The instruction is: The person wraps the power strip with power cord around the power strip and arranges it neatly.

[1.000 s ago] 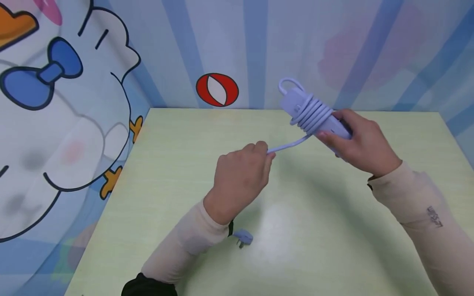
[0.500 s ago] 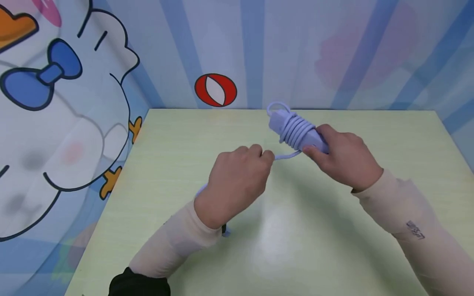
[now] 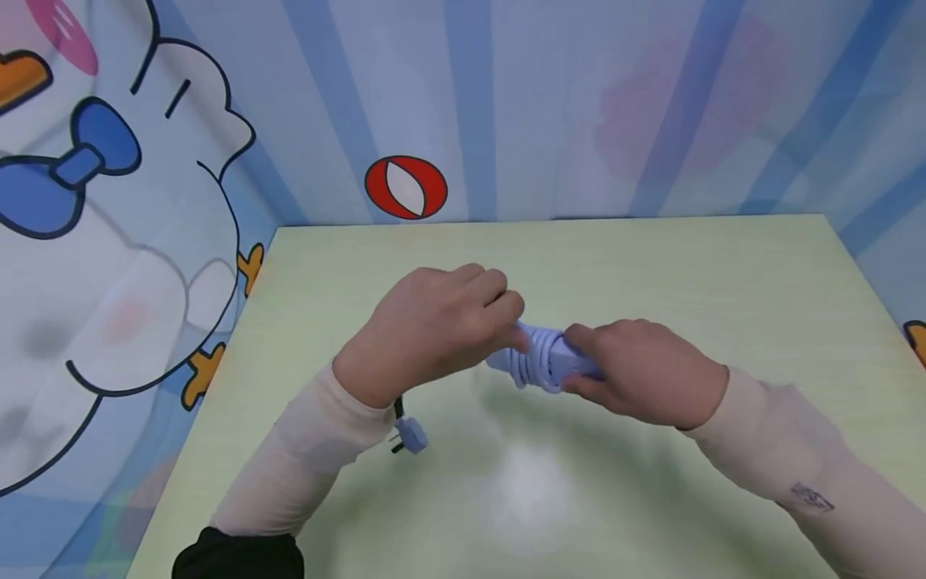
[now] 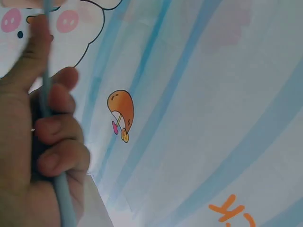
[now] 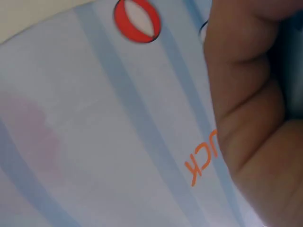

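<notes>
A lavender power strip (image 3: 579,362), with its cord wound round it in several turns, lies in the grip of my right hand (image 3: 651,374) by its right end. My left hand (image 3: 434,326) is at the strip's other end and hides part of it. In the left wrist view the fingers of that hand (image 4: 57,137) curl round the cord (image 4: 65,203), which runs along the palm. The cord's plug (image 3: 412,434) hangs below the left wrist, prongs to the left. In the right wrist view my right hand (image 5: 251,94) covers most of what it holds.
Both hands are above a pale green tabletop (image 3: 535,498). Behind it stands a blue striped wall (image 3: 550,112) with a red and white ball printed on it. A cartoon figure (image 3: 130,273) covers the left panel.
My right hand has brought the power strip down and left, close to my left hand. The left hand has shifted slightly left and up, and the free stretch of cord between the hands no longer shows.
</notes>
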The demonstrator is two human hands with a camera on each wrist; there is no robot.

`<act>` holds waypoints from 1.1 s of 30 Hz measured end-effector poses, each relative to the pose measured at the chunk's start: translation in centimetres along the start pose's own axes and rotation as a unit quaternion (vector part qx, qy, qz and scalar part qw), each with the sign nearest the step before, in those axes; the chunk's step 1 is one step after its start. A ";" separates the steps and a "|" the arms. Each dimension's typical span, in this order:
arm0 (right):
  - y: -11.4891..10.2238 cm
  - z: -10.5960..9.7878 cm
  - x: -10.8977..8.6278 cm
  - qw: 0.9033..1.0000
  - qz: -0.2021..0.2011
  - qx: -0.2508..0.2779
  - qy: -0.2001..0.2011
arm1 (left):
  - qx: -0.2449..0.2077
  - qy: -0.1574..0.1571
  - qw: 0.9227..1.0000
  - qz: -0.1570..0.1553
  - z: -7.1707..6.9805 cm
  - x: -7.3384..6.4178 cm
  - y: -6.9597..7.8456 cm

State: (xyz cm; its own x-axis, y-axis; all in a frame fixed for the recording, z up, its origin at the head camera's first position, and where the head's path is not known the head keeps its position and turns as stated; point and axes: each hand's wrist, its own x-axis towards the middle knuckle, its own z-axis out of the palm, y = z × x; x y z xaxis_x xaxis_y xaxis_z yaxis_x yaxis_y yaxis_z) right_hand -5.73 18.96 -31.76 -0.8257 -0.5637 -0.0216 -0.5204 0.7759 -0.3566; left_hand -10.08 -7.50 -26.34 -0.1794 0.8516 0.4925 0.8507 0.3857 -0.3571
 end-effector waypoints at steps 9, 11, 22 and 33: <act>-1.3 -0.1 -1.3 0.988 -0.130 0.049 -0.072 | -0.071 0.032 0.996 0.045 4.3 0.8 -2.5; -1.6 -0.3 -1.6 0.986 -0.143 0.052 -0.062 | -0.094 0.021 0.995 0.037 5.5 0.6 -2.8; -1.5 -2.6 -2.4 0.973 -0.196 0.119 0.031 | -0.234 -0.079 0.969 -0.026 7.6 0.2 -2.1; -1.3 -4.4 -0.9 0.949 -0.181 0.168 0.196 | -0.638 0.126 0.757 -0.057 10.1 -1.1 1.3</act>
State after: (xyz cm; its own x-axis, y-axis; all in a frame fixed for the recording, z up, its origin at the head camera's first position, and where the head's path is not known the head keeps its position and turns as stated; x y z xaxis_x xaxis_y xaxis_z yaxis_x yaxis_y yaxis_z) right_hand -5.31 19.75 -27.15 -0.6580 -0.5766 0.4843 -0.7408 0.3803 -0.5537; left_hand -13.81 -4.33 -35.33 -0.3243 0.6820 0.6555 0.6498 -0.3430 0.6783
